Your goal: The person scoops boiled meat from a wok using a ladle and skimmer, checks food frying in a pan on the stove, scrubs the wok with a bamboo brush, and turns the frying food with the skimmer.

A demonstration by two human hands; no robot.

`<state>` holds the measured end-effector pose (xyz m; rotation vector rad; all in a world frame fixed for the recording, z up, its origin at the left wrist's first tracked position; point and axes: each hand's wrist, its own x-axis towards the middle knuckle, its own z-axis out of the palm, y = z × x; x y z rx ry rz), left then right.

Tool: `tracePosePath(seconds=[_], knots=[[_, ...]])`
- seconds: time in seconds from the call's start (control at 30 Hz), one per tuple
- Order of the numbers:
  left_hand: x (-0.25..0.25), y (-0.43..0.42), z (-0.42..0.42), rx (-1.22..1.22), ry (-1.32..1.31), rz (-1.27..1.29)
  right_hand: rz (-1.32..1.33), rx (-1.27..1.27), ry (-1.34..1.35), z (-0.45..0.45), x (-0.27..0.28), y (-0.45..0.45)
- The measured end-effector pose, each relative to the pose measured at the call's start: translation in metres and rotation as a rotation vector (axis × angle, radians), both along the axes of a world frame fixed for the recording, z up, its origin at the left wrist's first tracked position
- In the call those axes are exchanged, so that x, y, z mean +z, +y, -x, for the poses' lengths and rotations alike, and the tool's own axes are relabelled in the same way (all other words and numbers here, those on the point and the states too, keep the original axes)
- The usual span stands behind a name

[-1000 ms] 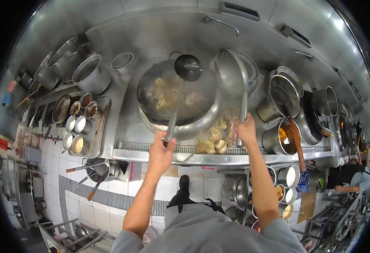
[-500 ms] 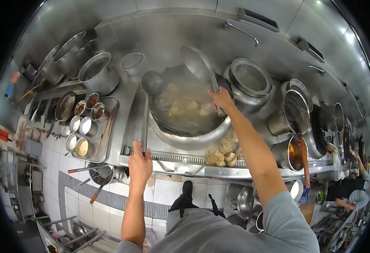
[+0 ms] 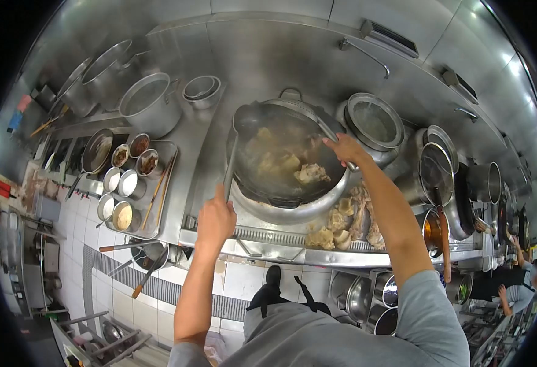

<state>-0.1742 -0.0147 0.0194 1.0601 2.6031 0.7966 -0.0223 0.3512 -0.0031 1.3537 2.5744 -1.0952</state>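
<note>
The left hand grips one ladle, the right hand one skimmer, its bowl indistinct. Behind the worktop's front edge, one wok holds food, one lump distinct, the rest blurred by steam.

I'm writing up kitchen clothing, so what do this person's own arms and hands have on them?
The left hand and right hand are bare, without gloves. Grey short sleeves leave the forearms uncovered. No watch or bracelet shows; rings are too small to tell.
</note>
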Motion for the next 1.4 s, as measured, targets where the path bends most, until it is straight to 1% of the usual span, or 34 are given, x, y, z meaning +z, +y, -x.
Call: tracePosePath(seconds=[0.03,0.1,0.13,0.17,0.2,0.23,0.3,0.37,0.43,0.47,0.53,0.6,0.63,0.7,0.73,0.8,0.87,0.93,1.0,1.03,1.1,1.13,1.17,1.2,1.23,1.3,1.37,1.4], knots=[[0.002,0.005,0.005,-0.020,0.000,0.020,-0.004,-0.002,0.001,0.000,0.002,0.003],[0.001,0.013,0.013,-0.045,-0.011,0.017,0.203,-0.129,0.061,0.001,0.003,0.009],[-0.001,0.017,0.016,-0.069,-0.019,0.015,0.202,-0.131,0.061,0.002,0.005,0.015],[-0.004,0.021,0.018,-0.070,-0.018,0.014,0.311,-0.130,0.054,0.004,0.007,0.022],[-0.008,0.025,0.019,-0.078,-0.027,-0.023,0.422,-0.134,0.046,0.003,0.008,0.026],[-0.012,0.028,0.017,-0.087,-0.038,-0.059,0.424,-0.141,0.045,-0.001,0.006,0.027],[-0.018,0.034,0.010,-0.065,-0.077,-0.099,0.585,-0.229,0.096,-0.001,0.005,0.032],[-0.025,0.038,-0.001,-0.039,-0.112,-0.135,0.587,-0.220,0.089,-0.002,0.001,0.032],[-0.030,0.041,-0.011,0.044,-0.209,-0.210,0.590,-0.208,0.077,0.001,0.002,0.025],[-0.032,0.041,-0.013,0.043,-0.213,-0.207,0.587,-0.212,0.079,0.002,0.001,0.020],[-0.029,0.042,-0.019,0.118,-0.402,-0.183,0.584,-0.229,0.074,-0.004,0.001,0.017],[-0.027,0.035,-0.023,0.130,-0.418,-0.178,0.590,-0.135,-0.008,-0.006,0.002,0.021],[-0.026,0.030,-0.023,0.150,-0.428,-0.171,0.589,-0.133,-0.007,-0.003,0.004,0.025],[-0.026,0.016,-0.024,0.141,-0.427,-0.189,0.411,-0.095,-0.223,-0.003,0.006,0.032],[-0.024,0.013,-0.025,0.124,-0.420,-0.216,0.411,-0.093,-0.224,0.000,0.004,0.034],[-0.013,0.005,-0.030,0.120,-0.374,-0.202,0.001,0.276,-0.496,0.007,0.000,0.036],[-0.012,-0.004,-0.035,0.122,-0.329,-0.186,-0.012,0.281,-0.469,0.007,-0.002,0.035],[-0.016,-0.013,-0.041,0.075,-0.263,-0.248,-0.029,0.282,-0.443,0.008,-0.003,0.041],[-0.024,-0.013,-0.050,0.100,-0.252,-0.263,0.154,0.251,-0.404,0.011,-0.008,0.046],[-0.029,-0.011,-0.056,0.126,-0.243,-0.277,0.154,0.251,-0.405,0.011,-0.013,0.046],[-0.037,-0.001,-0.061,0.139,-0.254,-0.283,0.420,0.141,-0.392,0.015,-0.022,0.045],[-0.042,0.005,-0.062,0.146,-0.264,-0.286,0.415,0.146,-0.388,0.015,-0.033,0.046],[-0.053,0.010,-0.065,0.143,-0.278,-0.325,0.542,0.105,-0.295,0.011,-0.048,0.044],[-0.057,0.017,-0.067,0.145,-0.274,-0.326,0.666,0.064,-0.200,0.010,-0.051,0.037],[-0.061,0.021,-0.069,0.142,-0.256,-0.343,0.711,0.012,-0.158,0.008,-0.054,0.032],[-0.065,0.027,-0.072,0.122,-0.228,-0.349,0.764,-0.001,-0.167,0.004,-0.056,0.031],[-0.061,0.033,-0.072,0.114,-0.280,-0.332,0.809,-0.012,-0.181,-0.005,-0.056,0.032],[-0.056,0.034,-0.071,0.105,-0.318,-0.321,0.857,-0.018,-0.135,-0.010,-0.053,0.031]])
